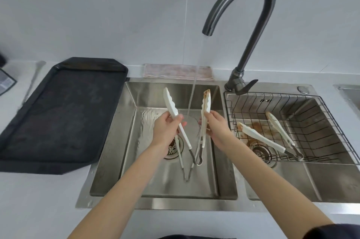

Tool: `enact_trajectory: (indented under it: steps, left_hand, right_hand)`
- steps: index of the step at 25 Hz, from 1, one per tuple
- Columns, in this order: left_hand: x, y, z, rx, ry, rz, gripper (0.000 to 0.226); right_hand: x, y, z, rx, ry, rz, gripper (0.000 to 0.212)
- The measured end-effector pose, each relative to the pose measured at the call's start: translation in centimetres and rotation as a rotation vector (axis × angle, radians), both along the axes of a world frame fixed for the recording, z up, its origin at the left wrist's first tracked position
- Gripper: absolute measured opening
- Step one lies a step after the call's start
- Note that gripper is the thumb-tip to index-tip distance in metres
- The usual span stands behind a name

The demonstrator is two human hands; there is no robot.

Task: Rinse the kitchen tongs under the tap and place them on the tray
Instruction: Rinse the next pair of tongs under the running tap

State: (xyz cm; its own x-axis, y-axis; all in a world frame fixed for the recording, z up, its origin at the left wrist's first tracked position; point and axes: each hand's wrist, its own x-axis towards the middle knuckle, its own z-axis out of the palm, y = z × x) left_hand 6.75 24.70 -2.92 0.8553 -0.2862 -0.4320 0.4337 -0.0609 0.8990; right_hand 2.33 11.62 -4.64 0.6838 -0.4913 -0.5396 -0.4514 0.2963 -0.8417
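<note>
I hold white kitchen tongs (185, 137) spread wide over the left sink basin (109, 153). My left hand (167, 129) grips the left arm of the tongs, my right hand (216, 127) grips the right arm, whose tip is stained brown. Water runs from the dark curved tap (251, 24) and falls between the two arms. A black tray (58, 114) lies on the counter to the left of the sink. A second pair of tongs (266, 138) rests in the wire basket (319, 125) in the right basin.
A folded pinkish cloth (175, 72) lies behind the left basin. The drain strainer (173, 148) shows under my left wrist. Brown residue sits near the right basin's drain (260, 152). A metal utensil (32, 82) lies left of the tray.
</note>
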Motion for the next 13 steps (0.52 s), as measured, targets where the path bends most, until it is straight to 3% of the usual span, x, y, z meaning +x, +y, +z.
enact_trajectory:
  steps: [6, 13]
  left_hand:
    - [4.2, 0.7, 0.0, 0.076, -0.128, -0.013, 0.010]
    - [6.7, 0.4, -0.2, 0.161, -0.185, -0.089, 0.016]
  right_hand:
    - [5.2, 0.6, -1.7, 0.394, -0.058, -0.096, 0.033]
    - [8.1, -0.2, -3.1, 0.496, -0.052, -0.176, 0.027]
